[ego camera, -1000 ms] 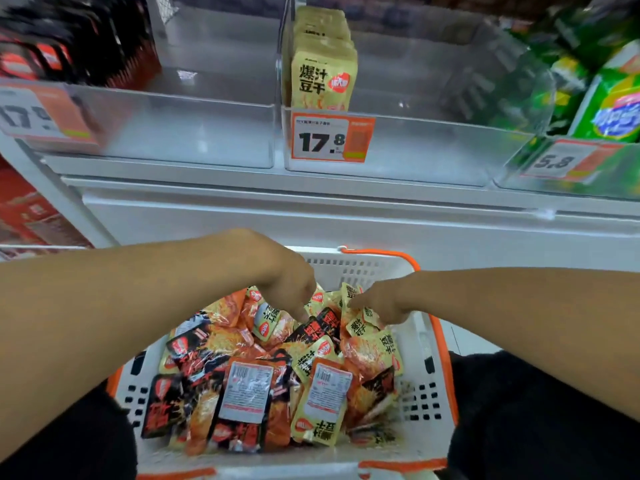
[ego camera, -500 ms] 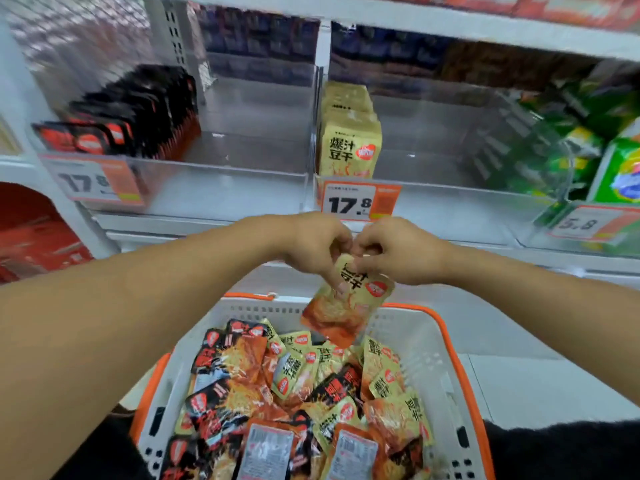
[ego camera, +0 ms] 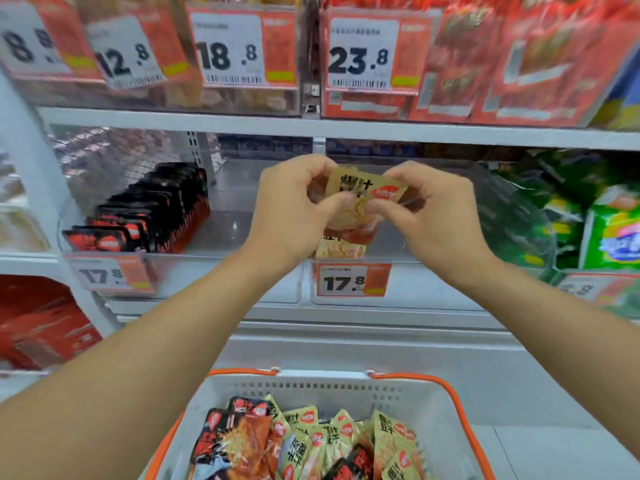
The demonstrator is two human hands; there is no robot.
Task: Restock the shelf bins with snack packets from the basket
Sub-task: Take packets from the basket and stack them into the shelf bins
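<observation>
Packet in hand: yellow snack packet (ego camera: pixel 363 199) held up in front of the middle shelf, just above the bin with the 17.8 tag.
Left hand (ego camera: pixel 294 209): fingers curled, pinching the packet's left edge between thumb and fingertips.
Right hand (ego camera: pixel 429 209): fingers curled, pinching the packet's right edge the same way.
Target bin (ego camera: pixel 433 289): clear-fronted and mostly bare; a few matching yellow packets (ego camera: pixel 341 249) stand at its near left corner, partly hidden behind the hands.
Left bin: black packets (ego camera: pixel 152 213) in a row running from near to far, filling only part of the bin.
Basket (ego camera: pixel 311 386): white with an orange handle, near and below, with a mixed heap of yellow and black packets inside.
Progress: early, by my judgement; both bins have much room and the basket holds plenty.
Price tags: 17.8 (ego camera: pixel 353 280) below the target bin; 18.8 (ego camera: pixel 228 50) and 23.8 (ego camera: pixel 362 55) on the shelf above; 12.8 further left.
Packet print: bold black Chinese characters and a red oval logo, probably the brand mark, too blurred to read surely.
</observation>
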